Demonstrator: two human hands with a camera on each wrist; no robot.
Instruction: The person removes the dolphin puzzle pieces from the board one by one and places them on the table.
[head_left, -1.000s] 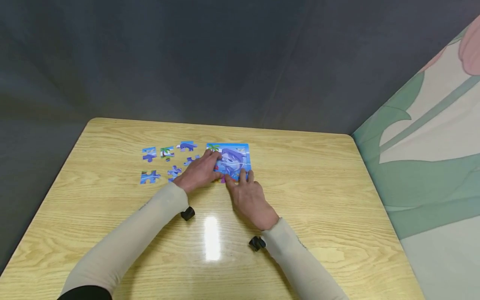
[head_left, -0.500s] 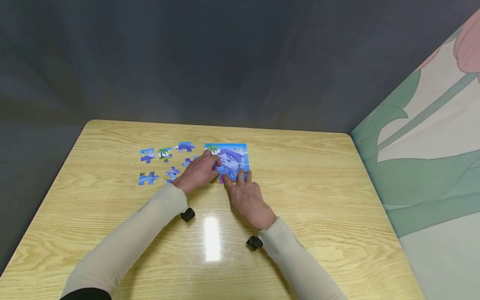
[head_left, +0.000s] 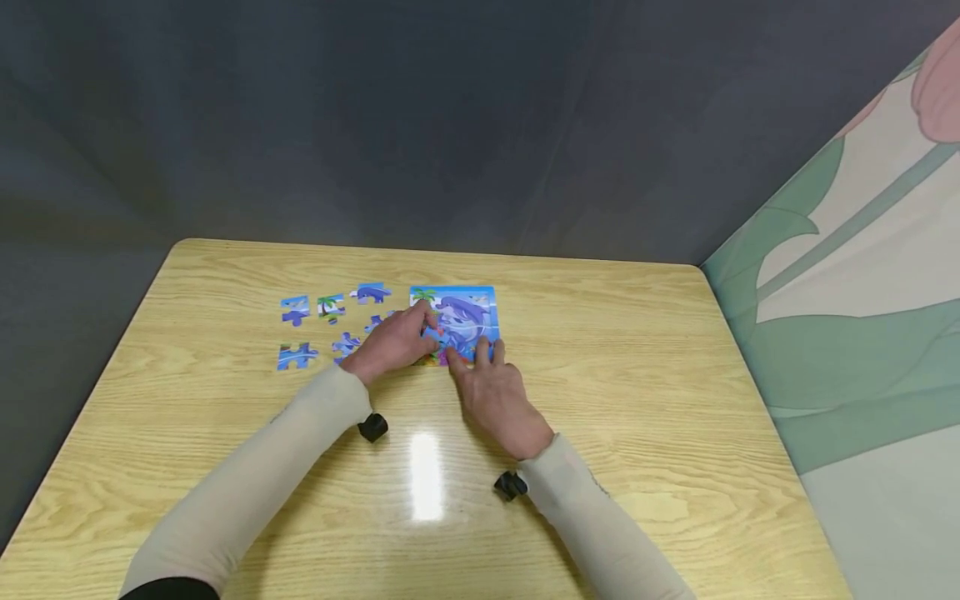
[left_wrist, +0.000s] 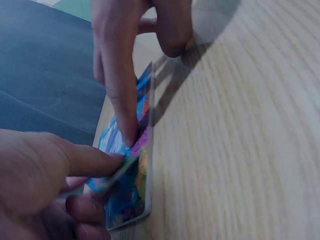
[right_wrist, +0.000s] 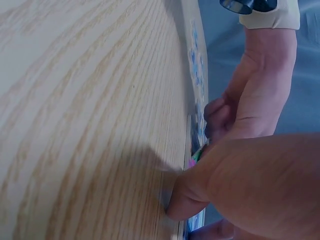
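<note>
A dolphin jigsaw puzzle (head_left: 474, 312) lies in a thin, pale-rimmed tray near the far middle of the table. At its left side my left hand (head_left: 392, 340) pinches a puzzle piece (left_wrist: 116, 176) between thumb and fingers. In the left wrist view that piece is tilted over the puzzle's near corner, where darker blue shows beneath it. My right hand (head_left: 501, 402) rests at the near edge with its fingers extended; one fingertip presses on the picture beside the held piece. In the right wrist view my right thumb (right_wrist: 187, 200) reaches down at the tray's edge.
Several loose pieces lie left of the puzzle, among them a palm tree piece (head_left: 330, 307), a dolphin piece (head_left: 371, 292) and a blue edge piece (head_left: 297, 357). My left forearm partly covers others. A dark cloth (head_left: 450, 125) hangs behind the wooden table (head_left: 637, 375).
My left hand has shifted slightly left and its fingers have drawn back, showing more of the puzzle's near left part. The right hand stays nearly still at the near edge.
</note>
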